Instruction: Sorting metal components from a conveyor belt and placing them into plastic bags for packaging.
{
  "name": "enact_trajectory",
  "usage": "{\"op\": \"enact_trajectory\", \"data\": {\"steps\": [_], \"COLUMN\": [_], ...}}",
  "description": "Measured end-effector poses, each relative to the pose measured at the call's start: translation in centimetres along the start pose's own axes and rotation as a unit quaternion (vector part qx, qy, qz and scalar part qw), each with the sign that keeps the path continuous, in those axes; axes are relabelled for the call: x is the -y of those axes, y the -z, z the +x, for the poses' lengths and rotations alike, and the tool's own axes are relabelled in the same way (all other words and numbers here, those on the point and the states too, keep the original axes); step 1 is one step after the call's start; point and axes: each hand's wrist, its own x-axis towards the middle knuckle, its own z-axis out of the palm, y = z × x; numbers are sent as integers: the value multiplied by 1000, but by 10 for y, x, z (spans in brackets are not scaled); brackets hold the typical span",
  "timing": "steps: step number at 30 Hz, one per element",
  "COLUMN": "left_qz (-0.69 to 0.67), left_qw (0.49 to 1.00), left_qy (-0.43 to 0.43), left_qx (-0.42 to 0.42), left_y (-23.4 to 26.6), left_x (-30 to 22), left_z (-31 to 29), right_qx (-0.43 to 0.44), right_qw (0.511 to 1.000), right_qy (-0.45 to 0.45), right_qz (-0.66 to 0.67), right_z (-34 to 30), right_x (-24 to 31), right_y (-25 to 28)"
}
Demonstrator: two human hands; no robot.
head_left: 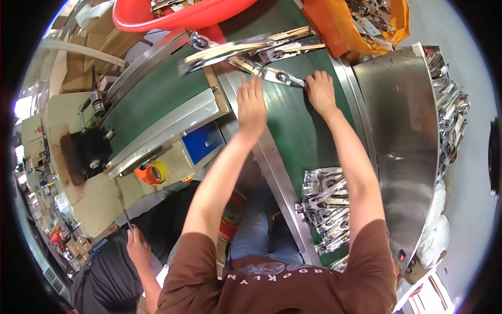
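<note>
My left hand (252, 104) is over the metal edge of the green conveyor belt (293, 125), its fingers stretched out and holding nothing. My right hand (320, 93) is above the belt with fingers curled at the right end of a clear cutlery packet (280, 76) with a dark spoon showing inside. Its fingertips appear to pinch that end. Just beyond my hands lie more packets (293, 48) with wooden chopsticks. A motion-smeared bundle of packets (225, 54) is to their left, over the corner where two belts meet.
Several packets (327, 204) are piled on the belt beside my right forearm. A red tub (183, 20) and an orange sack (334, 29) stand at the far side. A steel chute (397, 141) is at right. At lower left, another person's hand (137, 246) holds a thin tool.
</note>
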Motion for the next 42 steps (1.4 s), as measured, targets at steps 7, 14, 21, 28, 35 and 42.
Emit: {"op": "enact_trajectory", "data": {"steps": [7, 14, 21, 28, 35, 42], "left_qz": [119, -83, -277, -178, 119, -291], "left_qw": [984, 979, 940, 970, 925, 920], "left_qy": [-115, -150, -127, -152, 70, -128], "left_qx": [70, -110, -151, -59, -355, -230], "left_y": [-26, 4, 111, 158, 270, 195], "left_x": [26, 11, 31, 35, 34, -63], "left_z": [34, 8, -36, -79, 153, 50], "right_qx": [135, 191, 218, 254, 42, -286], "right_qw": [915, 933, 948, 932, 635, 954], "right_qy": [-179, -142, -55, -52, -210, 1], "right_qz": [335, 271, 226, 254, 742, 92], "right_z": [-103, -44, -74, -88, 105, 2], "right_x": [-12, 13, 12, -13, 9, -43], "right_y": [154, 310, 367, 375, 391, 266]}}
